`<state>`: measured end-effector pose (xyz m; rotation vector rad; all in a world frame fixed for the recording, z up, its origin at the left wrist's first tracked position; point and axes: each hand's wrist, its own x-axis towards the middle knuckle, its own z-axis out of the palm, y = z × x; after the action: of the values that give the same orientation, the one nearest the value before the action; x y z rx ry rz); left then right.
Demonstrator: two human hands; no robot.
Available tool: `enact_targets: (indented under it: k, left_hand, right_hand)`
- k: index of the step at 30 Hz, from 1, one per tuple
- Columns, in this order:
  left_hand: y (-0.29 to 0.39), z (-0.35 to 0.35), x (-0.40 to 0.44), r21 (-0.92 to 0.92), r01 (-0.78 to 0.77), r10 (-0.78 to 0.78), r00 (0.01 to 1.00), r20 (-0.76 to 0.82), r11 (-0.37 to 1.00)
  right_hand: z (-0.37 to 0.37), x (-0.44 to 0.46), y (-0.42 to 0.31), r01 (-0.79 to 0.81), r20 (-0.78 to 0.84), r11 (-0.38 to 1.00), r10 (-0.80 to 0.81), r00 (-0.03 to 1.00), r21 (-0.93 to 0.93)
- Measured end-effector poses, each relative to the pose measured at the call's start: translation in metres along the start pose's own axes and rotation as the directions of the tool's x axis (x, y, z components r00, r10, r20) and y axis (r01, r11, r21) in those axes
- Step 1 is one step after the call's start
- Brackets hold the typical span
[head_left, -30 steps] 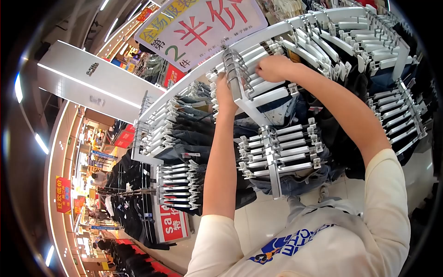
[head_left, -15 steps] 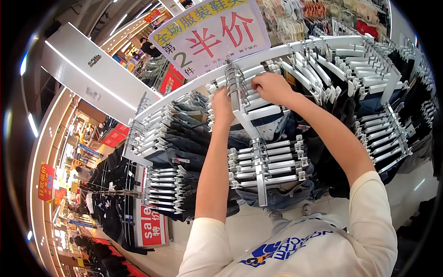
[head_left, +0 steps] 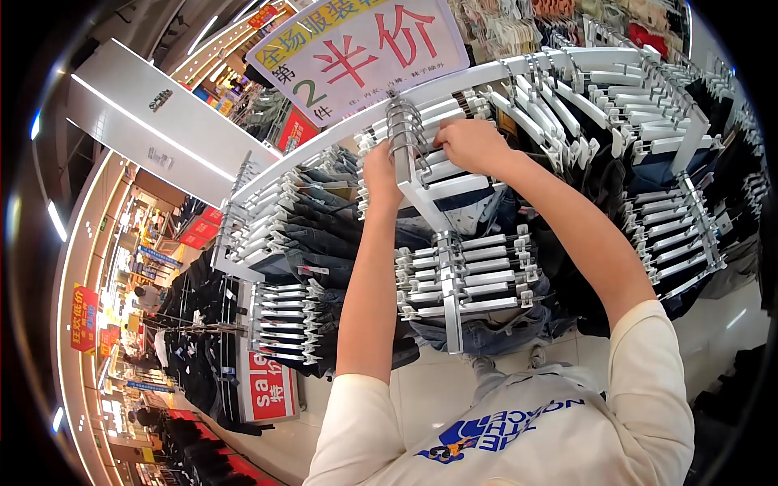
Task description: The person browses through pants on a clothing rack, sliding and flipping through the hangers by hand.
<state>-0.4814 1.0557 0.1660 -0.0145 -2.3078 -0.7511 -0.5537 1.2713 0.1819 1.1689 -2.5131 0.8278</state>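
Observation:
On the upper middle arm of the rack, my left hand (head_left: 379,172) is closed at the left side of a row of white clip hangers (head_left: 455,188). My right hand (head_left: 472,146) is curled around the right side of the same row, its thumb and fingers pressed together on a hanger. The metal hooks (head_left: 405,130) of these hangers sit bunched on the white rack arm (head_left: 420,201) between my hands. Denim garments (head_left: 470,217) hang from the hangers below. The fingertips of both hands are partly hidden by hangers.
A lower front arm (head_left: 454,320) carries more hangers with jeans. Packed hangers with dark trousers (head_left: 324,219) flank my left arm, and others (head_left: 673,231) stand to the right. A large paper sign (head_left: 356,61) rises behind the rack. A red sale sign (head_left: 271,393) stands lower left.
The view has shifted slightly, so the rack and sign sit a little higher and further left. Both hands stay at the same row of hangers.

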Motion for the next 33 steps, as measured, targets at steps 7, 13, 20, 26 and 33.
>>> enact_targets:
  k: [7, 13, 20, 26, 33]
  left_hand:
    - [-0.008, 0.001, 0.001, 0.002, 0.033, -0.033, 0.999, 0.012, 0.999]
    - [-0.004, 0.007, 0.0, -0.252, -0.087, 0.066, 0.994, -0.089, 0.964]
    - [0.007, 0.0, -0.002, -0.046, 0.009, -0.011, 0.999, -0.046, 0.999]
    - [-0.014, 0.005, 0.005, 0.202, 0.005, 0.013, 0.996, -0.089, 0.979]
    - [-0.012, 0.007, 0.0, 0.197, 0.034, -0.022, 0.998, -0.062, 0.98]
  right_hand:
    - [-0.005, -0.001, -0.001, -0.013, -0.004, 1.0, 0.013, 1.0, 0.008]
    - [0.0, -0.005, 0.007, 0.143, -0.243, 0.978, -0.103, 0.965, 0.152]
    - [-0.001, -0.008, 0.007, 0.187, -0.133, 0.98, -0.176, 0.975, 0.072]
    - [0.0, -0.008, 0.006, 0.189, -0.131, 0.981, -0.183, 0.974, 0.035]
    - [0.001, -0.009, 0.003, 0.169, -0.144, 0.985, -0.17, 0.975, -0.016]
